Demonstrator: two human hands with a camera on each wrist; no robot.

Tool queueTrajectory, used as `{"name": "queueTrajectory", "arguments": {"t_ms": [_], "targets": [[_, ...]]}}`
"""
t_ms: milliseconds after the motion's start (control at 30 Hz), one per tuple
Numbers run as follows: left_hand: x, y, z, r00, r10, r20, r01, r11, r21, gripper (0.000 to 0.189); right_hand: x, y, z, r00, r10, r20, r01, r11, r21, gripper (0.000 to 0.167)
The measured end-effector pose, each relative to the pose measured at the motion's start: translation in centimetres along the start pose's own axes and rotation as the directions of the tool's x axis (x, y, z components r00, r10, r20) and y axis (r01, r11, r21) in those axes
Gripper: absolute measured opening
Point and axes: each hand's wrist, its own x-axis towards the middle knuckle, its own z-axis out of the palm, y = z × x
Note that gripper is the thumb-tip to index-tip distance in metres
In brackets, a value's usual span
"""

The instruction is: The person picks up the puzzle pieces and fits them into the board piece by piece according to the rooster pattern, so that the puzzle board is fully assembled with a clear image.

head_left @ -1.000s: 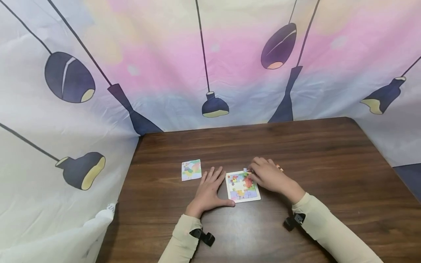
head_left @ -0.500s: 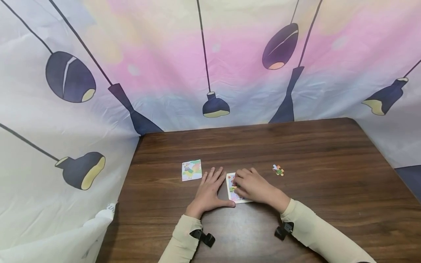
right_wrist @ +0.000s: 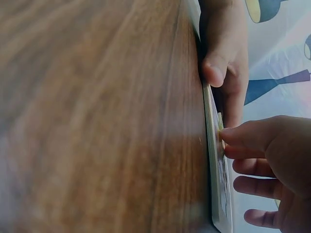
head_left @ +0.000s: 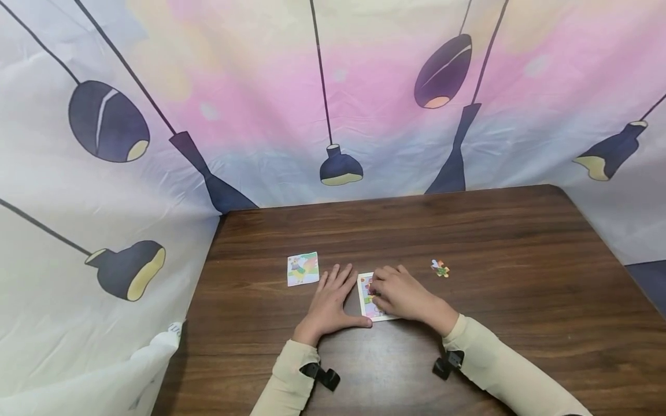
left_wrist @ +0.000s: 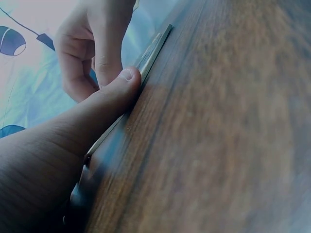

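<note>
A small jigsaw puzzle in a white-rimmed tray lies flat on the table, its colourful picture partly covered by my right hand. That hand is over the puzzle's middle, pinching a thin puzzle piece between thumb and forefinger; the piece is tilted up from the tray in the right wrist view. My left hand rests on the table at the tray's left side with fingers spread straight. Its thumb touches the tray's near left corner. How the piece sits against its neighbours is hidden.
A few loose puzzle pieces lie together to the right of the tray. A square picture card with a bird on it lies to the left, beyond my left fingertips. A printed cloth hangs behind the wooden table.
My right hand has moved left and nearer from the tray's far right corner onto its middle, uncovering the loose pieces. In the last half second it barely moves. The left hand stays put.
</note>
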Motion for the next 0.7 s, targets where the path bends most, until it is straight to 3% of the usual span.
{"name": "queueTrajectory", "arguments": {"t_ms": [433, 700], "targets": [[0.0, -0.1, -0.1, 1.0, -0.001, 0.003, 0.001, 1.0, 0.004, 0.122, 0.0, 0.4, -0.2, 1.0, 0.024, 0.004, -0.024, 0.995, 0.096, 0.009], [-0.2, -0.1, 0.1, 1.0, -0.002, 0.005, 0.002, 1.0, 0.011, 0.121, -2.3, 4.5, -2.2, 0.984, 0.167, -0.064, -0.153, 0.97, 0.189, 0.02]]}}
